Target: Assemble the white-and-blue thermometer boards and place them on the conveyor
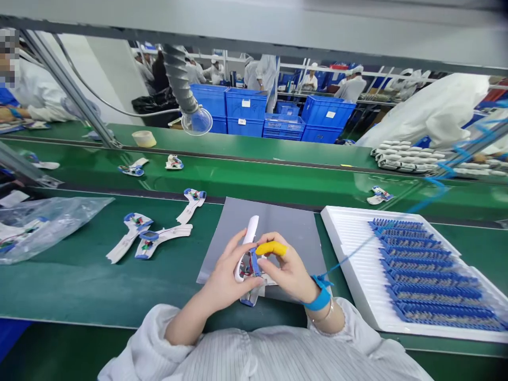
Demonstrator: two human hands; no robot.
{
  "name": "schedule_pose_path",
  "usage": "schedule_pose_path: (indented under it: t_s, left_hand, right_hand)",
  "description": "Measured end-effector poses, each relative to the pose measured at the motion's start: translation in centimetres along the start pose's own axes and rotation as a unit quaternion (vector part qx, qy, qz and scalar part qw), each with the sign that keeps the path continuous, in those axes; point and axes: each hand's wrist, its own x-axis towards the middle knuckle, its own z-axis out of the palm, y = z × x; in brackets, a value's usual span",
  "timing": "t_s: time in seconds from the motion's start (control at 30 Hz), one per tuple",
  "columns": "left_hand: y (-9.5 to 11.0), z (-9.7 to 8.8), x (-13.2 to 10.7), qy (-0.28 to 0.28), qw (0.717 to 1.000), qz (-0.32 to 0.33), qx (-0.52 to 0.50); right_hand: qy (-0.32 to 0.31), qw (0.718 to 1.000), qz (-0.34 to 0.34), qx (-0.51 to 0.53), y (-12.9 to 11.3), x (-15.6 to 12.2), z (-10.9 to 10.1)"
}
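Note:
Over a grey mat [278, 222], my left hand [226, 278] grips a white handheld device shell [251, 233] with a blue part and small wires showing inside. My right hand [288, 270] wears a yellow finger cot on the index finger and presses on the same shell from the right. A blue strap with a coiled cord circles my right wrist [319, 299]. Both hands are closed round the shell.
Three similar white and blue shells [148, 238] lie left of the mat. A white tray [345, 238] holding rows of blue parts sits right. A clear plastic bag [43, 222] lies far left. More shells ride the green conveyor [254, 174]. Other workers stand beyond, with blue crates.

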Motion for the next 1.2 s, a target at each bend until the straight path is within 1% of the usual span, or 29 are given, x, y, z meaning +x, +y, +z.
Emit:
schedule_pose_path:
  t_s: [0.07, 0.13, 0.2, 0.27, 0.33, 0.43, 0.53, 0.6, 0.63, 0.7, 0.73, 0.77, 0.8, 0.87, 0.9, 0.97, 1.03, 1.07, 1.13, 1.2]
  left_hand:
    - [0.1, 0.1, -0.1, 0.000, 1.000, -0.005, 0.025]
    - [0.1, 0.1, -0.3, 0.000, 0.999, 0.000, 0.034]
    - [-0.1, 0.1, -0.4, -0.004, 0.999, 0.009, 0.034]
    - [-0.2, 0.1, -0.5, -0.005, 0.999, 0.014, 0.033]
    - [-0.2, 0.1, -0.5, 0.003, 0.999, 0.011, 0.041]
    - [-0.2, 0.1, -0.4, 0.023, 0.997, 0.011, 0.077]
    - [-0.5, 0.3, -0.3, 0.041, 0.990, 0.014, 0.134]
    - [-0.7, 0.4, -0.3, 0.048, 0.983, 0.012, 0.176]
    - [-0.8, 0.4, -0.4, 0.049, 0.980, 0.010, 0.192]
    - [-0.9, 0.4, -0.4, 0.047, 0.979, 0.008, 0.196]
    - [-0.8, 0.5, -0.5, 0.044, 0.983, 0.004, 0.176]
    - [-0.9, 0.5, -0.5, 0.037, 0.989, -0.001, 0.142]
    - [-0.9, 0.5, -0.5, 0.027, 0.995, -0.006, 0.095]
    - [-1.1, 0.6, -0.6, 0.004, 1.000, -0.011, -0.015]
    - [-1.3, 0.7, -0.6, -0.007, 0.998, -0.011, -0.065]
    - [-1.8, 0.9, -0.6, -0.021, 0.991, -0.002, -0.133]
    - [-2.3, 1.1, -0.6, -0.026, 0.988, 0.004, -0.154]
    - [-2.6, 1.2, -0.7, -0.028, 0.988, 0.006, -0.150]
    - [-3.0, 1.3, -0.7, -0.024, 0.992, 0.004, -0.127]
    - [-3.3, 1.4, -0.7, 0.002, 0.995, -0.003, -0.096]
  right_hand:
    - [0.024, 0.997, 0.044, 0.065, 0.4, 0.1, 0.4]
    - [0.008, 0.987, 0.077, 0.139, 0.7, 0.2, 0.7]
    - [-0.017, 0.972, 0.110, 0.208, 1.0, 0.2, 0.7]
    - [-0.028, 0.959, 0.139, 0.244, 1.3, 0.1, 0.7]
    - [-0.030, 0.958, 0.154, 0.241, 1.3, 0.0, 0.5]
    - [-0.044, 0.970, 0.152, 0.184, 1.0, 0.0, 0.2]
    - [-0.037, 0.990, 0.130, 0.031, 0.3, 0.2, -0.1]
    - [-0.041, 0.990, 0.112, -0.075, -0.1, 0.4, -0.2]
    - [-0.048, 0.987, 0.107, -0.110, -0.1, 0.5, -0.3]
    - [-0.059, 0.981, 0.106, -0.149, 0.0, 0.6, -0.3]
    - [-0.058, 0.980, 0.109, -0.154, 0.2, 0.6, -0.3]
    - [-0.056, 0.981, 0.116, -0.142, 0.5, 0.6, -0.4]
    - [-0.057, 0.984, 0.129, -0.108, 0.8, 0.6, -0.4]
    - [-0.071, 0.984, 0.164, 0.013, 1.4, 0.5, -0.4]
    - [-0.081, 0.975, 0.185, 0.087, 1.8, 0.4, -0.4]
    - [-0.091, 0.944, 0.230, 0.221, 2.3, 0.2, -0.3]
    - [-0.089, 0.911, 0.269, 0.299, 2.8, 0.0, 0.0]
    - [-0.089, 0.900, 0.281, 0.321, 3.0, -0.1, 0.1]
    - [-0.096, 0.892, 0.285, 0.337, 3.3, -0.2, 0.5]
    - [-0.096, 0.895, 0.273, 0.339, 3.6, -0.2, 0.7]
